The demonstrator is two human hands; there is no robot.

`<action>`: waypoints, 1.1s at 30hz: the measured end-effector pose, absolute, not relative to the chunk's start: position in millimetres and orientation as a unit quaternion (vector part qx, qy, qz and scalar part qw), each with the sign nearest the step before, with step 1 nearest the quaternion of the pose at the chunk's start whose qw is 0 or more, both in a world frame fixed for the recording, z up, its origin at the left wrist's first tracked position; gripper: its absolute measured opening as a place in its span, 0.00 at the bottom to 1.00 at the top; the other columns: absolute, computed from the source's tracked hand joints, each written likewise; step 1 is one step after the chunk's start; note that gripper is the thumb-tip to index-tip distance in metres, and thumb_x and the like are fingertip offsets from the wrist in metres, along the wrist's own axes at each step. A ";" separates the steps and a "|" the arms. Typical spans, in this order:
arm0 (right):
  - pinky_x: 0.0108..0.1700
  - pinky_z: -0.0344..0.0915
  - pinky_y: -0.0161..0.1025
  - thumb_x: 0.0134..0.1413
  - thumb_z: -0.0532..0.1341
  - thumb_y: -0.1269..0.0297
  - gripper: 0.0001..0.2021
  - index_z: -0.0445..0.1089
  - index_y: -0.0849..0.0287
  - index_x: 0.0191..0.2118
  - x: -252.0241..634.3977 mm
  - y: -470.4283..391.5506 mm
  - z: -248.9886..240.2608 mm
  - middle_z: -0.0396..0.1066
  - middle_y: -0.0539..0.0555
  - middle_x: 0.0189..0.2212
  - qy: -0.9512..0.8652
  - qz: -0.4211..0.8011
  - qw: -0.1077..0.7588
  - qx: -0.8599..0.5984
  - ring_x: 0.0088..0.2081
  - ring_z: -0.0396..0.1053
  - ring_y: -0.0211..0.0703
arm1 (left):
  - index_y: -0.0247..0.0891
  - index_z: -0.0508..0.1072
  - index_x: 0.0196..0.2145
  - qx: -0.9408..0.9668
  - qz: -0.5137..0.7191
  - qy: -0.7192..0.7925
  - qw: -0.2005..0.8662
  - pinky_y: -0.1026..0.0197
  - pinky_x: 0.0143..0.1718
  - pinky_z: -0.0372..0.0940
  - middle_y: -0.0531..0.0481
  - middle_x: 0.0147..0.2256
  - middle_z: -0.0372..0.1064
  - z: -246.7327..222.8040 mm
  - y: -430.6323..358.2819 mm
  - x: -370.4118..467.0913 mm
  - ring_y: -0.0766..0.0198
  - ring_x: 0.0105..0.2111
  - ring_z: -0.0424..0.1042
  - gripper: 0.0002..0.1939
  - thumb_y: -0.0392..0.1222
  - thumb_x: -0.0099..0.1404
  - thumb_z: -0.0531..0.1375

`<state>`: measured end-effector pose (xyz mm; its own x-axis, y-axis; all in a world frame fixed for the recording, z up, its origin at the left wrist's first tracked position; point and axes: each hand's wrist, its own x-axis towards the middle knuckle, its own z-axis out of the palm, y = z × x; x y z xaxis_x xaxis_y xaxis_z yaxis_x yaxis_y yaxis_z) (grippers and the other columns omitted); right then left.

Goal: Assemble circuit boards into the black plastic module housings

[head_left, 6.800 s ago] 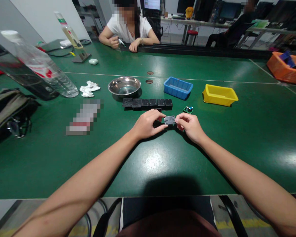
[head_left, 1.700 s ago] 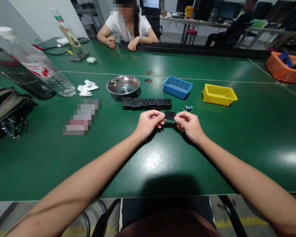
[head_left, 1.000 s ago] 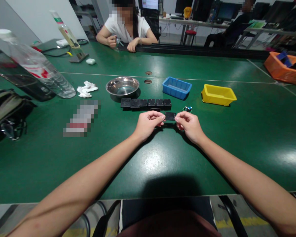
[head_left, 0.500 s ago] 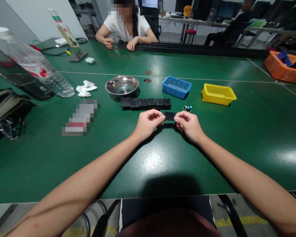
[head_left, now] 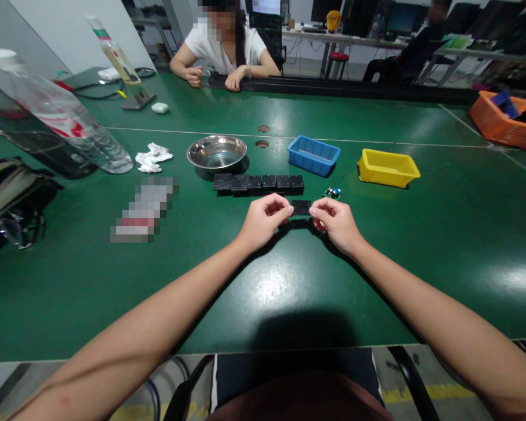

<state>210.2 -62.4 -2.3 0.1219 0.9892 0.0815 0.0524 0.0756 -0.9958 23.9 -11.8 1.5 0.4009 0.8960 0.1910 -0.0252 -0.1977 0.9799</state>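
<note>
A small flat black plastic piece [head_left: 301, 207] is held level just above the green table, pinched at both ends. My left hand [head_left: 265, 219] grips its left end between thumb and fingers. At its right end, my right hand [head_left: 335, 221] is closed on it the same way. Behind my hands stands a row of several black plastic boxes [head_left: 262, 183], with another dark piece partly hidden behind my left hand. A small green circuit board [head_left: 332, 193] with a blue part lies just beyond my right hand.
Beyond the row are a steel bowl [head_left: 217, 153], a blue tray [head_left: 314, 155] and a yellow tray [head_left: 388, 167]. Large bottles [head_left: 70, 120], crumpled tissue [head_left: 152, 156] and a bag [head_left: 13, 199] are at left. An orange basket [head_left: 504, 126] sits far right. A person [head_left: 228, 58] sits opposite.
</note>
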 end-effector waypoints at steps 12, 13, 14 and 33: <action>0.21 0.54 0.32 0.47 0.69 0.52 0.14 0.70 0.58 0.27 210.6 -62.5 -2.5 0.64 0.44 0.14 -0.501 0.435 0.540 -0.517 0.17 0.57 0.32 | 0.37 0.71 0.27 0.648 0.425 0.335 0.536 0.65 0.26 0.58 0.55 0.22 0.67 2.2 -11.5 23.9 0.69 0.22 0.62 0.12 0.47 0.58 0.66; 0.21 0.54 0.32 0.47 0.69 0.52 0.14 0.70 0.58 0.27 210.6 -62.5 -2.6 0.64 0.44 0.14 -0.502 0.434 0.540 -0.518 0.17 0.57 0.32 | 0.37 0.71 0.27 0.648 0.425 0.334 0.537 0.65 0.26 0.58 0.55 0.22 0.67 2.3 -11.6 23.9 0.69 0.22 0.63 0.12 0.47 0.58 0.66; 0.21 0.54 0.32 0.47 0.69 0.52 0.14 0.70 0.58 0.27 210.7 -62.6 -2.9 0.64 0.44 0.14 -0.502 0.433 0.539 -0.519 0.17 0.57 0.32 | 0.37 0.71 0.27 0.648 0.425 0.334 0.537 0.65 0.26 0.58 0.55 0.22 0.67 2.2 -11.6 23.9 0.69 0.22 0.63 0.12 0.47 0.58 0.66; 0.21 0.54 0.32 0.47 0.67 0.56 0.11 0.69 0.58 0.27 210.6 -62.8 -3.7 0.64 0.44 0.15 -0.491 0.437 0.543 -0.522 0.17 0.57 0.32 | 0.37 0.70 0.26 0.653 0.417 0.330 0.540 0.65 0.25 0.58 0.55 0.21 0.66 0.7 -11.5 24.6 0.69 0.22 0.63 0.12 0.47 0.58 0.66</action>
